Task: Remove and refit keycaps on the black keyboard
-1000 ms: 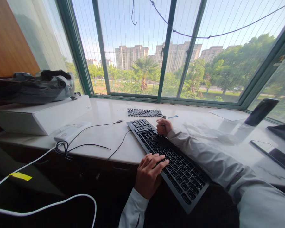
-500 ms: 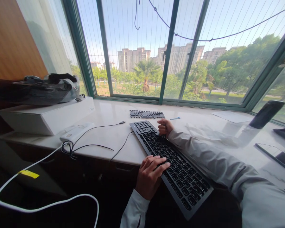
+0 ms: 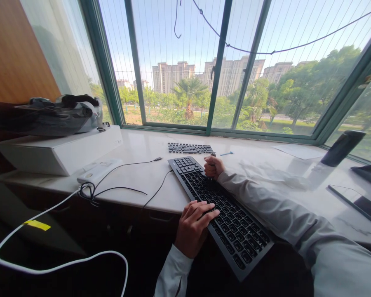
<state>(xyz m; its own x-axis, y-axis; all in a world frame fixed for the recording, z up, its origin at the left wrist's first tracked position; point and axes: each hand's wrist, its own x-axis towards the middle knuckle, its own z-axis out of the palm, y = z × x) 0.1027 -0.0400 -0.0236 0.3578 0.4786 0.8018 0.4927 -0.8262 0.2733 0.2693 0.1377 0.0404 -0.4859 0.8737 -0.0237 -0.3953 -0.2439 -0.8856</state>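
A black keyboard (image 3: 235,222) lies aslant over the desk's front edge, its near end sticking out past it. Four fingers of my left hand (image 3: 193,227) rest over its left edge, fingertips on the keys; the thumb is hidden, and the hand grips that edge. Above the far right part of the keyboard, my right hand (image 3: 214,167) is closed in a fist around a small dark item, of which only bits show above and below the fingers. Behind the keyboard, a block of loose keycaps (image 3: 190,147) lies in rows.
A small blue stick (image 3: 226,153) and crumpled clear plastic (image 3: 272,175) lie beyond my right arm. To the right are a phone (image 3: 358,202) and a dark upright object (image 3: 343,148). Cables (image 3: 126,165), a power strip (image 3: 97,171) and a white box (image 3: 62,148) are at left.
The view has shifted slightly. My right fist has turned a little, and a dark bit now shows above it. My left hand keeps its place on the keyboard.
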